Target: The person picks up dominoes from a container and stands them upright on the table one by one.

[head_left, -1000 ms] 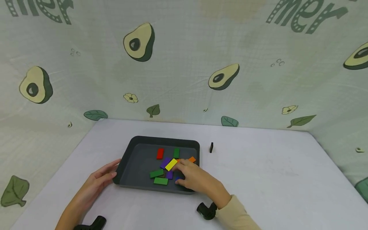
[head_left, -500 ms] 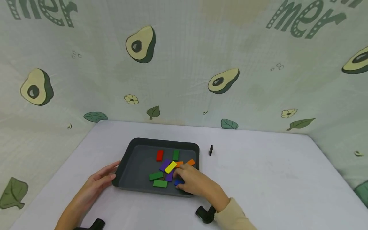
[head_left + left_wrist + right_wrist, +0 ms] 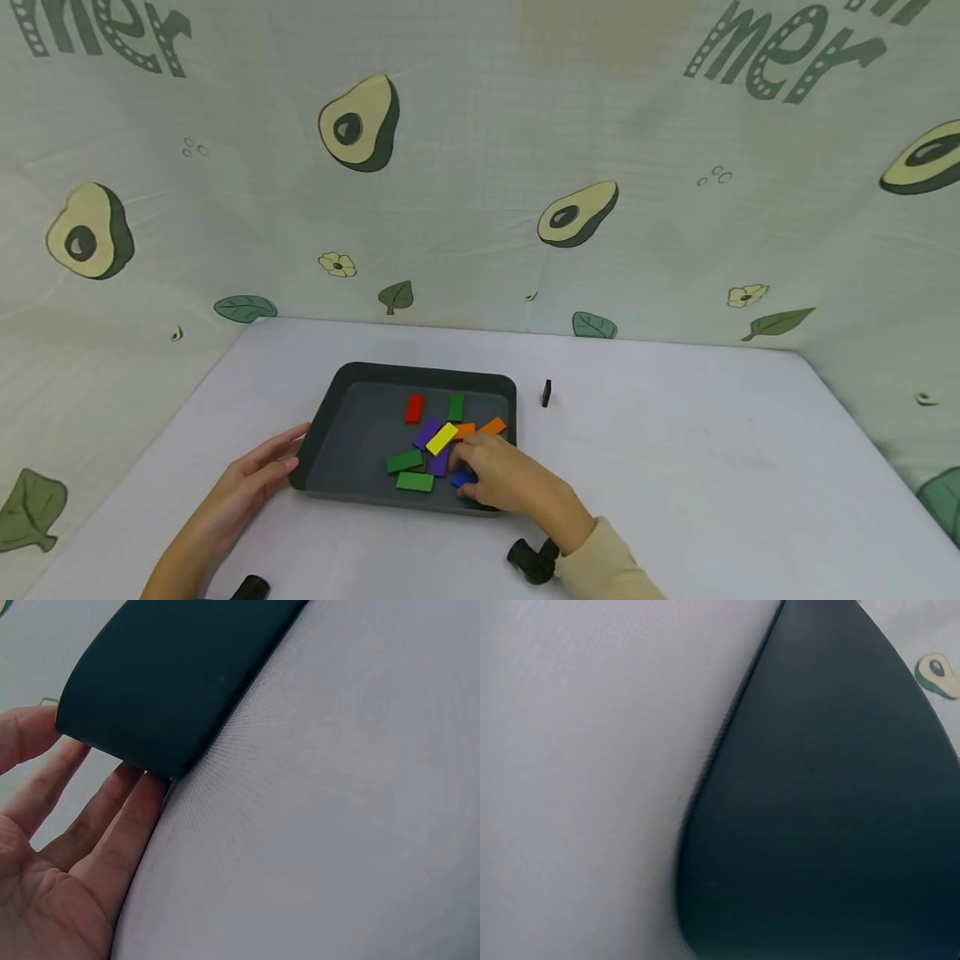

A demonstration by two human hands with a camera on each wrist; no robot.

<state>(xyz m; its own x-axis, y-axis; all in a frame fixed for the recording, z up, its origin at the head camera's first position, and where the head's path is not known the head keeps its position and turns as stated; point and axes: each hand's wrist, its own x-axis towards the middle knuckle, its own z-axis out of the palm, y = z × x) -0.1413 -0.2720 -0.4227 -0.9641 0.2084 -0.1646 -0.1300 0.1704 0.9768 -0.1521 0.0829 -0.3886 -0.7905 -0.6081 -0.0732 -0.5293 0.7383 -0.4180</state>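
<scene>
A dark grey tray lies on the white table. My left hand is at its left side, fingers fairly straight; in the left wrist view those fingertips touch the tray's outer wall. Over the tray's near right corner, my right hand has thumb and fingers curled around a small blue block, partly hidden. Beside those fingers lie a purple block, a yellow block on top of others, and an orange block. The right wrist view shows only the tray's outer wall.
Also in the tray are a red block, several green blocks such as one nearest the front, and another orange block. A thin black piece stands on the table right of the tray. A printed avocado cloth hangs behind.
The right hand has drawn back slightly toward the near right corner, uncovering an orange block and more of the blue one. The left hand stays at the tray's side. The head view shifts slightly.
</scene>
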